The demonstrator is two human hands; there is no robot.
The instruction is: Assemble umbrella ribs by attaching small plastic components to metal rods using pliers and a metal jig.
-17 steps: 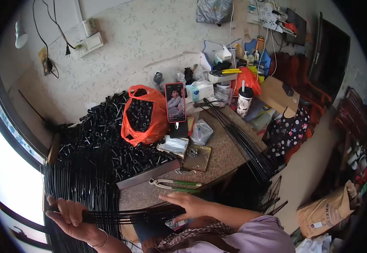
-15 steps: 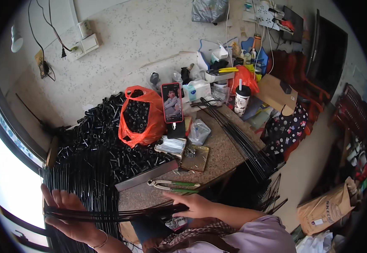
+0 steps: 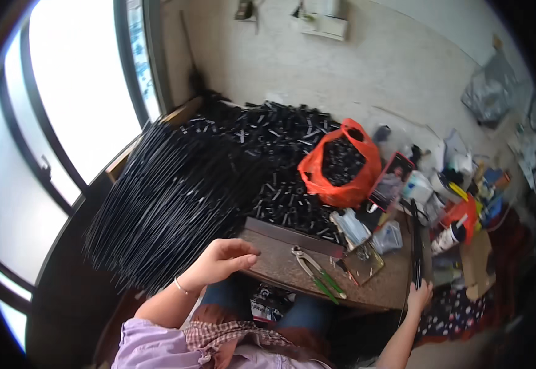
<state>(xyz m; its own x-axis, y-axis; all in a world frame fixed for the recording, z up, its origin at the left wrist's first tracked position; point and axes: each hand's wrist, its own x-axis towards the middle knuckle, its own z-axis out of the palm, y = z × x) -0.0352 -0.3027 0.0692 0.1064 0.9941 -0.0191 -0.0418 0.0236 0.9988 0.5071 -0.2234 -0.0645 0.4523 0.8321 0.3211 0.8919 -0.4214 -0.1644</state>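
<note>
My left hand (image 3: 223, 261) hovers over the near edge of the table, fingers loosely bent and the thumb apart from them, with nothing visible in it. At the table's right edge my right hand (image 3: 420, 297) is closed round the near end of a bundle of thin black rods (image 3: 416, 246). To the left lies a large pile of similar long black rods (image 3: 157, 209). Green-handled pincers (image 3: 317, 273) rest on the tabletop to the right of my left hand, their jaws pointing away from me.
Small black tubular parts (image 3: 280, 129) heap up behind a low metal strip (image 3: 292, 237). An orange plastic bag (image 3: 341, 194) of black parts stands there, beside a propped phone (image 3: 392, 179). A shallow tray (image 3: 366, 264), a tumbler (image 3: 447, 238) and a window (image 3: 77, 74) are around.
The view has swung left. The rod bundle that lay across both hands is now at the right in my right hand only; my left hand has let go of it.
</note>
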